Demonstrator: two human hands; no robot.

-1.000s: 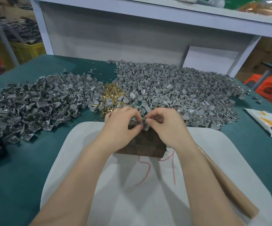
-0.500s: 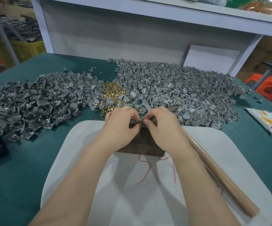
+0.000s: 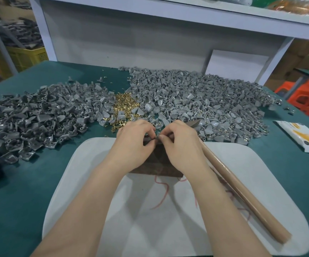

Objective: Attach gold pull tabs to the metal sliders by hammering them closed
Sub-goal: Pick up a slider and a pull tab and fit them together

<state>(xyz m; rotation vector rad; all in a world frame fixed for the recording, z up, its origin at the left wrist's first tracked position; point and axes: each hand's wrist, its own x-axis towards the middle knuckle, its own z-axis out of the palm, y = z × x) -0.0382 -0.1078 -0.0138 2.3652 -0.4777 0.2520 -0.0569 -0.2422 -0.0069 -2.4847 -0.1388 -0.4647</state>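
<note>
Grey metal slider (image 3: 157,139) is being pinched between the fingertips of the left hand (image 3: 135,141) and right hand (image 3: 180,143), over a dark block (image 3: 155,164). Gold pull tabs (image 3: 123,104) are lying just beyond, between two slider heaps (image 3: 196,101).

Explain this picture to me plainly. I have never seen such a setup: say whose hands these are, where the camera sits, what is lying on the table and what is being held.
No machine here: a person works with bare hands, and the single camera is worn on their head, looking down over their forearms.

The left hand and right hand meet fingertip to fingertip over a dark block, pinching a small piece too tiny to identify. The block sits on a white board on the green table.

Beyond the hands lie two big heaps of grey metal sliders, with a small pile of gold pull tabs between them. A hammer's wooden handle runs under the right wrist; its head is mostly hidden. A white and orange packet lies at the right.
</note>
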